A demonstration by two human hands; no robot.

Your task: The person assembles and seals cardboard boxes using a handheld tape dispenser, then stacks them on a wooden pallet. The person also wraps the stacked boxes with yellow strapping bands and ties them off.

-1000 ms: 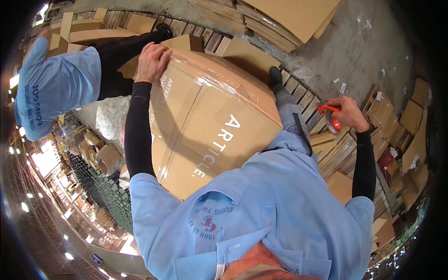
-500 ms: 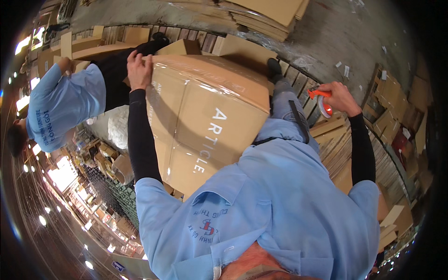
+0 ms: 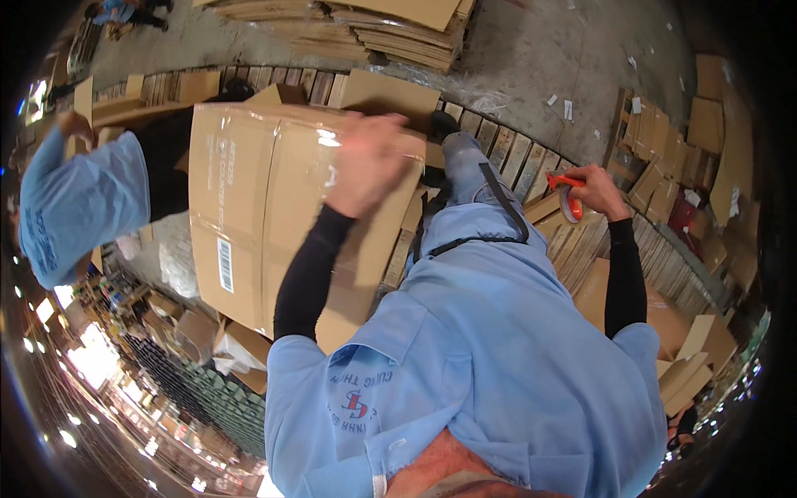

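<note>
A large brown cardboard carton (image 3: 241, 274) with clear tape over its seam lies in front of me, left of my legs. My left hand (image 3: 369, 162) is at the carton's far right part. Motion smears its fingers, and I cannot tell whether they grip or only touch the cardboard. Out to the right, apart from the carton, my right hand (image 3: 602, 192) is closed around an orange tape dispenser (image 3: 569, 180) with a tape roll on it.
On the left a co-worker in a blue shirt (image 3: 87, 195) stands beside the carton. A wooden slatted platform (image 3: 506, 141) runs beyond it. Flat cardboard sheets (image 3: 398, 37) are stacked at the far side. Loose cardboard (image 3: 664, 158) lies at the right; open boxes (image 3: 245, 353) stand at the lower left.
My left hand has gone from the carton's far left corner to its right part. The carton appears farther left and turned, showing a barcode label. My right hand still holds the tape dispenser.
</note>
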